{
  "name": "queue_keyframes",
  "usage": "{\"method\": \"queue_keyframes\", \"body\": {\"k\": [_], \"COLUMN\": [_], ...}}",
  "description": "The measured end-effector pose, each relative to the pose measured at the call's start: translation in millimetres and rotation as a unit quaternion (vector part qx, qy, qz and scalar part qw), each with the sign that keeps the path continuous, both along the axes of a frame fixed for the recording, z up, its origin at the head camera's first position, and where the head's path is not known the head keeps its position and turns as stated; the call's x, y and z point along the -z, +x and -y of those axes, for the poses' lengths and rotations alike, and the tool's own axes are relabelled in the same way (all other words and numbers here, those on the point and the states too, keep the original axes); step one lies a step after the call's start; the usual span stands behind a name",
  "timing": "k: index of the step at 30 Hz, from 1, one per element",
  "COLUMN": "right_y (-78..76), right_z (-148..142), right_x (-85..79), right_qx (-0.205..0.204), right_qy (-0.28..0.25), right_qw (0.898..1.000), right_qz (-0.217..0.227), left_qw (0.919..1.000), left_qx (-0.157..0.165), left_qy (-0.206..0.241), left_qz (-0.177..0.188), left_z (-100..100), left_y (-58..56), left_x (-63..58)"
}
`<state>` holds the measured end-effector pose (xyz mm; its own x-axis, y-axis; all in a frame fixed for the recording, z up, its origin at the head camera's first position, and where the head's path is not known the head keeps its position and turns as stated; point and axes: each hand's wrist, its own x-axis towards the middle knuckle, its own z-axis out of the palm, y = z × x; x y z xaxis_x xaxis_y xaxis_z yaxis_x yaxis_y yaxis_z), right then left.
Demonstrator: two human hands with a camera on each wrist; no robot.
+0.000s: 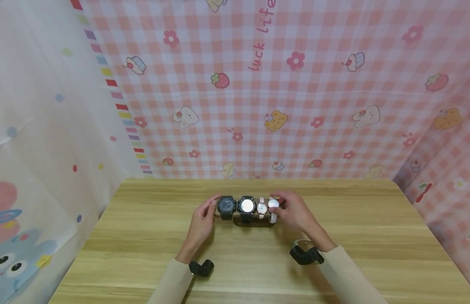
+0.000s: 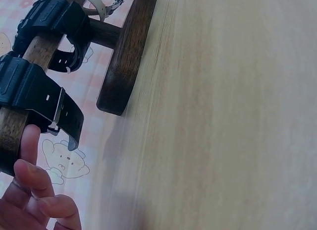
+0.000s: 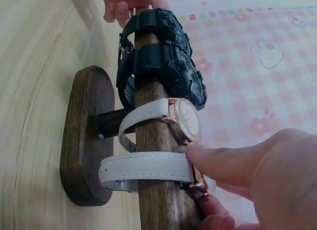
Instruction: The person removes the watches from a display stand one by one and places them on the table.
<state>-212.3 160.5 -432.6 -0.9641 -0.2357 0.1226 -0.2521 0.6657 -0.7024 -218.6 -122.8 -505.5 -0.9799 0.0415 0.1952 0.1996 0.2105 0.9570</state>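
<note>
Wears long sleeves, i.e. L sleeve (image 1: 172, 282) & R sleeve (image 1: 350, 276), both approx. cream/lt. beige. Appear plain, solid-col. & fairly close-fitting, w/ straight cuff edges. Stop short of L hand (image 1: 202, 221) & R hand (image 1: 294, 210), leaving both bare. Also wears, nr. L cuff, blk L wrist cam (image 1: 202, 268): compact, blocky, w/ angular bend & tiny pale spot at cuff end. Wears, nr. R cuff, blk R wrist cam (image 1: 303, 255): curved, chunky, w/ spots at cuff end, too small to ID (holes, screws, etc.). Incl. thin pale loop (image 1: 304, 241) just above R wrist cam; can't tell if strap or cable.
</note>
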Motion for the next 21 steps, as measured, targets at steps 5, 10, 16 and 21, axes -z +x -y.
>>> {"method": "queue_keyframes", "body": {"k": [5,10,16,21], "right_y": [-1.0,-0.7,-0.1,0.4], "right_z": [-2,-4,-7,-14], "right_x": [-1.0,-2.7,-4.3,-4.3], "right_qx": [0.011,0.013,0.011,0.013], "right_qy": [0.000,-0.001,0.001,0.002], "right_qw": [1.000,1.000,1.000,1.000], "right_qz": [0.008,0.009,0.014,0.014], "left_qw": [1.0000,0.9999,0.9997,0.9998], "left_qx": [-0.004,-0.013,-0.017,-0.014], "left_qy": [-0.001,-0.008,-0.013,-0.014], "left_qz": [-0.001,0.002,0.015,0.007], "left_z": [0,-1,-3,-2], "left_y": [-0.3,-0.4,0.2,0.6], "left_x": [0.1,-1.0,-3.5,-1.8]}}
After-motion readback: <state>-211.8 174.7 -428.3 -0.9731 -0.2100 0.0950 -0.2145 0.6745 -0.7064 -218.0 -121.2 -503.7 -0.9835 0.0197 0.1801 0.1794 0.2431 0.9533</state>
